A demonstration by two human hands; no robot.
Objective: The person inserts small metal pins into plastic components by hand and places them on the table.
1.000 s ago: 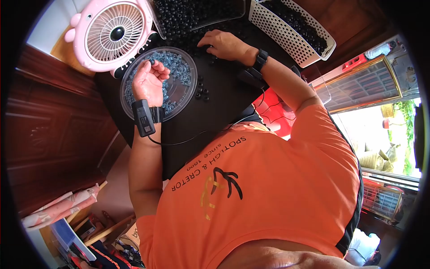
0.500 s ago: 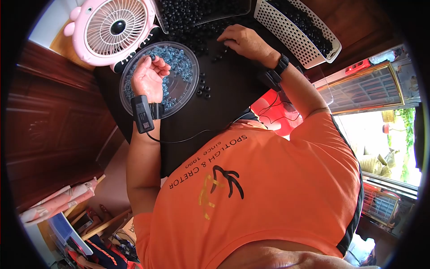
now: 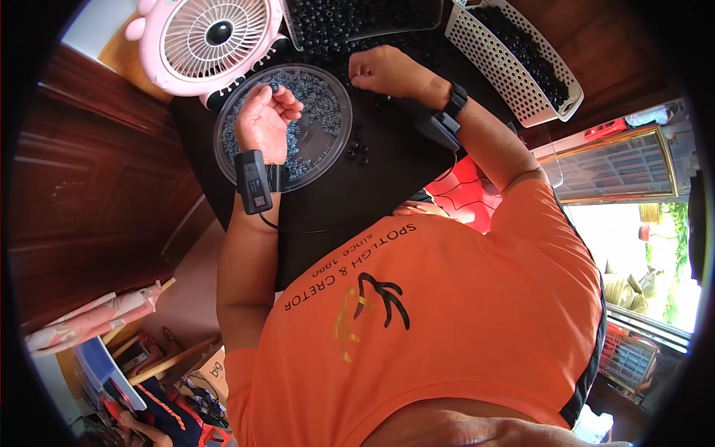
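My left hand is palm up over a round clear tray of small blue beads. Between its thumb and index finger sits a dark round bead; the other fingers curl loosely. To the right of the tray, my right hand hovers close to scattered black beads, back of the hand toward me. Its fingers are bent and pressed together, so anything inside them is hidden. A few more black beads lie on the dark tabletop beside the tray.
A pink fan stands behind the tray at left. At the back is a clear bin of black beads. A white perforated basket with black beads sits at right. Wrist devices with a cable are on my arms.
The whole view has shifted slightly. My right hand has moved left, nearer the tray, and its fingers have curled in. My left hand keeps its pinch on the bead.
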